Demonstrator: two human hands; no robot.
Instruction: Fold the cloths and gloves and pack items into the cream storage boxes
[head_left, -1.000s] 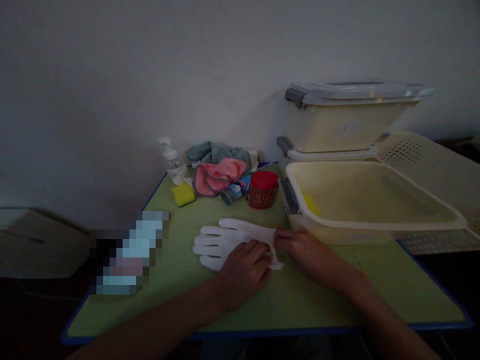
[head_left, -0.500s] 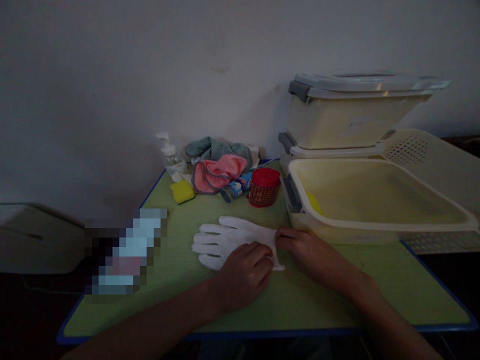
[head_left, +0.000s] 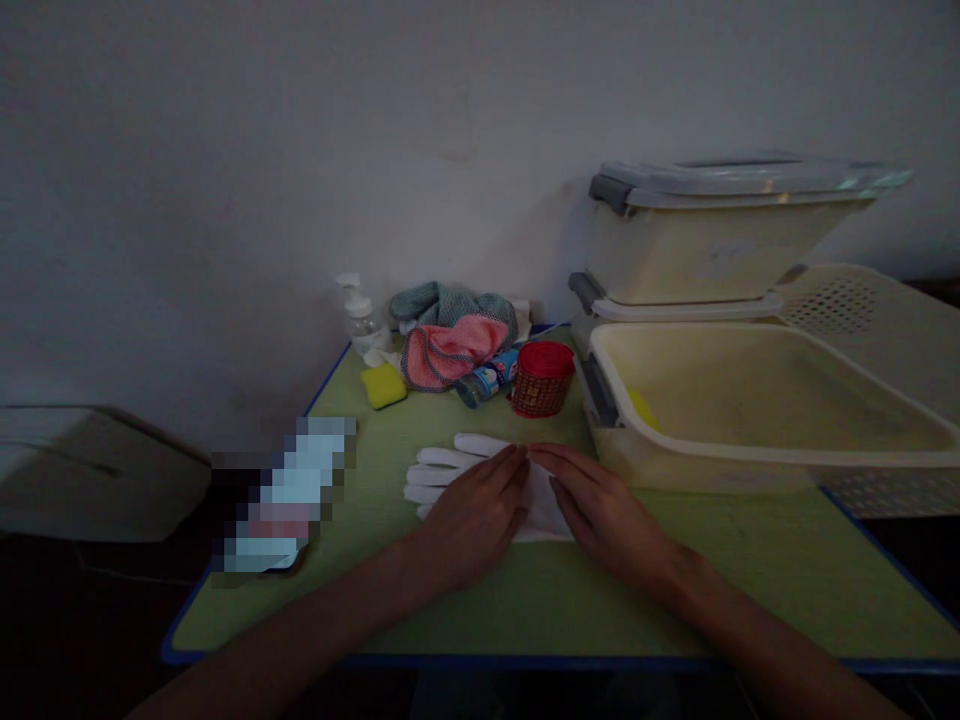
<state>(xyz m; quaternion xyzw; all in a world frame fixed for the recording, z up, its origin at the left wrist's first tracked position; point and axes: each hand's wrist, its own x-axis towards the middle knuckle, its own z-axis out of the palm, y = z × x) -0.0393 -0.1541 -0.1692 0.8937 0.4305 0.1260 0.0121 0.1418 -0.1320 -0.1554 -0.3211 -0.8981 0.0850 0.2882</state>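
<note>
A white glove (head_left: 544,510) lies flat on the green table, its fingers pointing left. My left hand (head_left: 480,515) rests across the palm of the glove, fingers stretched out and lying flat. From the other side my right hand (head_left: 604,500) lies on the cuff end, its fingers extended too. The fingertips of both hands come together near the glove's upper edge. Neither hand grips anything that I can see; part of the glove is hidden under them.
Behind the glove are a red woven canister (head_left: 541,380), a blue-labelled bottle (head_left: 487,378), pink and grey-green cloths (head_left: 454,350), a yellow sponge (head_left: 383,386) and a pump bottle (head_left: 365,325). Plastic bins (head_left: 735,250) stand right. A pixelated flat object (head_left: 289,500) lies left.
My fingers have gone from curled at the cuff to stretched flat on the glove. Both hands have moved closer together. The whole view has shifted slightly.
</note>
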